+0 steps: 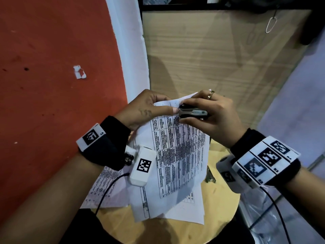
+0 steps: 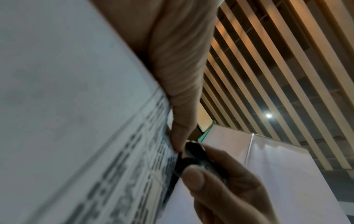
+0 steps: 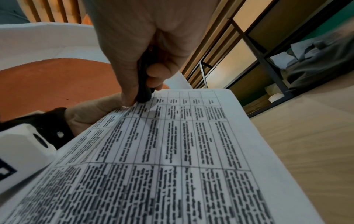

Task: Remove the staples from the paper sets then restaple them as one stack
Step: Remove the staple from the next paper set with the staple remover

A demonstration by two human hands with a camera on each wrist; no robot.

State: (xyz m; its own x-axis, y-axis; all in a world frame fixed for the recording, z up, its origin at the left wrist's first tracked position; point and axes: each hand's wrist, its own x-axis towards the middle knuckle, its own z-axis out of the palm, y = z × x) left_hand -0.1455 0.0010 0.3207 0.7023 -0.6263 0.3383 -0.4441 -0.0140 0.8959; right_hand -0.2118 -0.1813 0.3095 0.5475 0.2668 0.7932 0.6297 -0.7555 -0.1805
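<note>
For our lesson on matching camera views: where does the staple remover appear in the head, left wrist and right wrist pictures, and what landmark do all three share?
Head: the staple remover sits just above centre, gripped by the right hand.
Left wrist: low and right of centre, dark and blurred.
Right wrist: upper middle, mostly hidden by fingers.
Shared landmark: the printed paper set, whose top edge the remover meets.

1. You hold the paper set [image 1: 177, 152], printed with dense tables, lifted at its top corner above the stool.
2. Your black-and-metal staple remover [image 1: 192, 112] meets that corner.
3. More printed sheets [image 1: 186, 212] lie underneath.
</note>
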